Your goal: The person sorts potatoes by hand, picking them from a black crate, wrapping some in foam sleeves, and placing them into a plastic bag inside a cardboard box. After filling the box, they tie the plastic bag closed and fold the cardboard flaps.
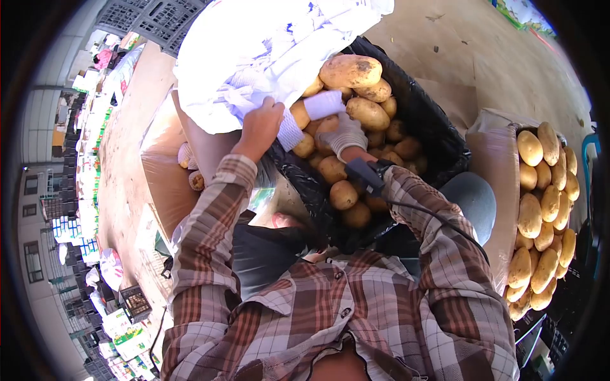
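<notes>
My left hand (pixel 262 129), bare, is closed at the edge of a white plastic bag, with a white foam net sleeve (pixel 290 131) at its fingers. Inside the bag lie more pale sleeves (pixel 244 89), partly washed out by glare. My right hand (pixel 344 136) wears a whitish glove and curls over a potato (pixel 326 125) on the pile. Against its fingertips rests a second foam net sleeve (pixel 324 105). Beneath both hands is a crate lined with black plastic (pixel 438 136), holding many potatoes (pixel 367 114). How firmly each hand grips is partly hidden.
On the right stands a box of stacked potatoes (pixel 543 209). A cardboard box (pixel 166 168) with a few sleeved potatoes is at the left. A grey plastic crate (pixel 155 22) sits at the top left. A black cable (pixel 445 223) runs along my right forearm.
</notes>
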The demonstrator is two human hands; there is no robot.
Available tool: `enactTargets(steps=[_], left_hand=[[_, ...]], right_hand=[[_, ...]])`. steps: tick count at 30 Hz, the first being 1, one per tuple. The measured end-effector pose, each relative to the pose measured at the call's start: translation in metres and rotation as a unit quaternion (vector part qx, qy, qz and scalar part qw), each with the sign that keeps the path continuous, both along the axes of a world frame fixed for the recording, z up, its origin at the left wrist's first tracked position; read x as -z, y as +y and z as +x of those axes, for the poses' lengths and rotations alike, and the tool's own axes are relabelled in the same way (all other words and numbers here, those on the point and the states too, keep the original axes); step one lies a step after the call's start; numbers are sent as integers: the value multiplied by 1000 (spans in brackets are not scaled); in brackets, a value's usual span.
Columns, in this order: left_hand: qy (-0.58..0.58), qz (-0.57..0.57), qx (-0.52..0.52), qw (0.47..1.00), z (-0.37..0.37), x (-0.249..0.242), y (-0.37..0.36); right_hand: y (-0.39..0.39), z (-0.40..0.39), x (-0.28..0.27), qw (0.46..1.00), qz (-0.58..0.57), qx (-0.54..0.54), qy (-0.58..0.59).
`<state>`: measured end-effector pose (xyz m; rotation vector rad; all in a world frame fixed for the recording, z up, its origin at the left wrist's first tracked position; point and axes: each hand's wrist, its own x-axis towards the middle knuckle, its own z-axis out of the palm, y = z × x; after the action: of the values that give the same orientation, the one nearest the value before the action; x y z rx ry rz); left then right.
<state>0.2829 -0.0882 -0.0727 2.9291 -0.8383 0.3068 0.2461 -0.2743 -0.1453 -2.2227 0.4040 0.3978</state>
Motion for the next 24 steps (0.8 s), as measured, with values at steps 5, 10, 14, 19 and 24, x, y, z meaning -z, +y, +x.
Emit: enactTargets(steps=[5,10,14,19,24], left_hand=[[132,-144,-112,974,-49,-20,1],[303,-599,-210,710,-98,-31,3],[232,-686,-206,658,-118,-11,23],[396,-721,-115,557,-144,-1,-8],[459,-786,28,413,-163,-9,-22]], right_hand=[[10,-23,3,960,-147,-128,-202],[-4,-7,1,947,-146,-263,-112],[-26,-5,15,990,70,-94,-81],[-19,-48,-67,866,499,9,18],[-11,-82,-134,882,435,178,4]])
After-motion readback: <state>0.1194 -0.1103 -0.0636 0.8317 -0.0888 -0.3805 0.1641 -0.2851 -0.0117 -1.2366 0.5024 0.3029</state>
